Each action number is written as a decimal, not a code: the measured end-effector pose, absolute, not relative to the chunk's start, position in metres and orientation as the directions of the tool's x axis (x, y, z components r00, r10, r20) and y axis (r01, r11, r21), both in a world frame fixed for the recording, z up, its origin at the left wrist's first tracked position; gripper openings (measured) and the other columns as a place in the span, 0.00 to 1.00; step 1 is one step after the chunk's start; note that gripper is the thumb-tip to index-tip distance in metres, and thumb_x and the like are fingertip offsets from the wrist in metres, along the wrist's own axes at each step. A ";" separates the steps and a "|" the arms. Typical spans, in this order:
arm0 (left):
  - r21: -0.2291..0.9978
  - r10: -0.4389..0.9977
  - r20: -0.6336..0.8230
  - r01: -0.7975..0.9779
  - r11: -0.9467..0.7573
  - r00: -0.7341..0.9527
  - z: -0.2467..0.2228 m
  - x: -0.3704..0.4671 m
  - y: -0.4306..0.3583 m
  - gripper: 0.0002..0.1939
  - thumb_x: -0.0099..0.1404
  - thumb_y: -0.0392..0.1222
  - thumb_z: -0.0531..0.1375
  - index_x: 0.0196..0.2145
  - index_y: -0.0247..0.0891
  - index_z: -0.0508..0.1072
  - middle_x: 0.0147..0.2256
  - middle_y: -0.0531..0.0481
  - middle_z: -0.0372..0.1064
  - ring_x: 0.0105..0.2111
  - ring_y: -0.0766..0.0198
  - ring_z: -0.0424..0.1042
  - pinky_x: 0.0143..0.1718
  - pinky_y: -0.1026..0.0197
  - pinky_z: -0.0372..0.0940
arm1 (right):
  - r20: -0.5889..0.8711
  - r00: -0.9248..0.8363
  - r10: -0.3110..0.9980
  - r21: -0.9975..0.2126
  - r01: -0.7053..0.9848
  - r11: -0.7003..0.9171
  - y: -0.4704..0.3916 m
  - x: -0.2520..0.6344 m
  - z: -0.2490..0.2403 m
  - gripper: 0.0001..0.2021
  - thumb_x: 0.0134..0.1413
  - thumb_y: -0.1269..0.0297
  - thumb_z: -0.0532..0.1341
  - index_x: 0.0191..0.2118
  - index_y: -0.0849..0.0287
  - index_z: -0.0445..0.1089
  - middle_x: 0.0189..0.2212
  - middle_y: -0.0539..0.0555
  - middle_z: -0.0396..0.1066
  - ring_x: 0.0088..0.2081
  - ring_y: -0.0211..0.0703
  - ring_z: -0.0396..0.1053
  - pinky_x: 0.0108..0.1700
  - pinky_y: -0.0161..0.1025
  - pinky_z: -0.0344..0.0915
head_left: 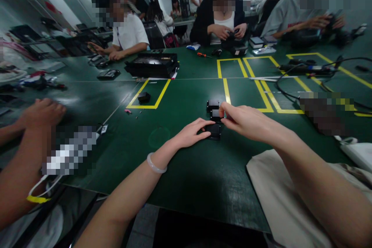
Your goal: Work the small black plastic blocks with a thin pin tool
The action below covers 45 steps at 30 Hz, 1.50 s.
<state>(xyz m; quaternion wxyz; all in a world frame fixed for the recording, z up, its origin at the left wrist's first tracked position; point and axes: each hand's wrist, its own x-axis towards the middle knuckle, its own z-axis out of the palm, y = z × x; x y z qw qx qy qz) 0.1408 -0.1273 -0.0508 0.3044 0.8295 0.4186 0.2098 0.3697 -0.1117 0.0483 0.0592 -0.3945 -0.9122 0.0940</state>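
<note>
Three small black rectangular boxes stand in a row on the green table in front of me. My left hand point(193, 131) is at the nearest black box point(214, 132), with its fingers along the far edge and its thumb on the left part. My right hand point(236, 118) pinches at the right side of the middle black box point(215, 114), thumb and forefinger bent together. Its fingertips partly cover that box. Just beyond lies the farthest black box point(213, 104), touched by neither hand. A pale bangle circles my left wrist.
Yellow tape rectangles mark the table point(180, 162); one holds a small black part point(143, 97). A large black tray point(152, 65) stands farther back. Cables point(279, 85) run at right, near a beige cloth point(261, 174). A neighbour's arm point(37, 124) rests at left. Several people sit opposite.
</note>
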 end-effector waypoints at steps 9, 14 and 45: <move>0.686 0.818 0.092 0.559 -0.466 0.568 -0.051 0.140 -0.127 0.22 0.71 0.50 0.53 0.60 0.48 0.61 0.49 0.47 0.62 0.45 0.59 0.68 0.50 0.55 0.62 | 0.058 -0.641 0.765 -0.162 0.750 0.641 -0.113 0.365 0.046 0.09 0.64 0.59 0.48 0.42 0.55 0.62 0.26 0.52 0.69 0.25 0.42 0.64 0.26 0.36 0.46; 0.675 0.815 0.101 0.562 -0.478 0.571 -0.052 0.140 -0.127 0.21 0.71 0.50 0.52 0.60 0.46 0.62 0.49 0.47 0.62 0.45 0.59 0.68 0.50 0.56 0.62 | 0.061 -0.675 0.735 -0.233 0.707 0.668 -0.114 0.367 0.047 0.08 0.62 0.61 0.49 0.44 0.55 0.59 0.27 0.51 0.69 0.28 0.42 0.65 0.27 0.35 0.49; 0.653 0.818 0.095 0.584 -0.482 0.568 -0.054 0.139 -0.126 0.22 0.71 0.50 0.53 0.61 0.47 0.60 0.49 0.47 0.63 0.45 0.60 0.68 0.50 0.56 0.62 | 0.049 -0.660 0.750 -0.197 0.730 0.655 -0.111 0.368 0.046 0.07 0.62 0.58 0.51 0.40 0.54 0.60 0.26 0.50 0.68 0.26 0.41 0.63 0.26 0.35 0.47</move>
